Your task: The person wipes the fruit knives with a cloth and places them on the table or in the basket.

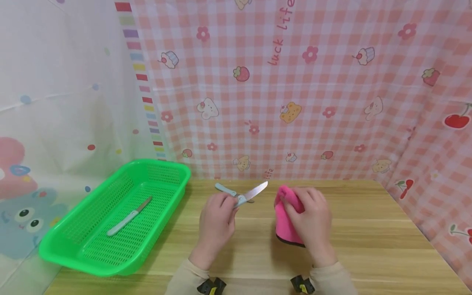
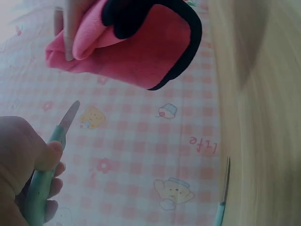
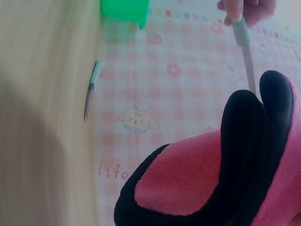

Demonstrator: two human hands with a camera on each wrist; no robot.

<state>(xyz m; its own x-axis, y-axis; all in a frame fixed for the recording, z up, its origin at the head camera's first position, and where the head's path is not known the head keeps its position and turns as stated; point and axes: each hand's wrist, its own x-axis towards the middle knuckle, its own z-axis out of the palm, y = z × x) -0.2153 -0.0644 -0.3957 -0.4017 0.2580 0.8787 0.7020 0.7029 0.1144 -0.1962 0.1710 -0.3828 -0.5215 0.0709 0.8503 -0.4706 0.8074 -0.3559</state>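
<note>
Head view, left to right: I get a white printed sheet (image 1: 66, 82) off the table's left side, then a green basket (image 1: 75, 262) along the left edge, its far end near the far left corner. First knife (image 1: 129, 218) lies inside on the mesh floor, pale blue handle toward the near end, blade toward the far end. Next, second knife (image 1: 225, 189) flat on the table (image 1: 376, 229), left of centre by the far edge, handle toward the far left corner; blade mostly hidden in this view, bare in my wrist feeds. Left hand (image 1: 216, 223): fingers curled round the handle of the third knife (image 1: 252, 194), thumb along it, full grip; blade is bare, angled right and toward the far edge. Right hand (image 1: 311, 215): thumb against fingers, pinching the folded top of a pink cloth (image 1: 284, 223) over the table, right of centre, black edging lowest. I read blade and cloth as apart in head and left wrist views; from the right wrist, black edging covers the blade tip, can't tell the gap. Pink checked backdrop (image 1: 332, 82) hangs beyond the far edge.
</note>
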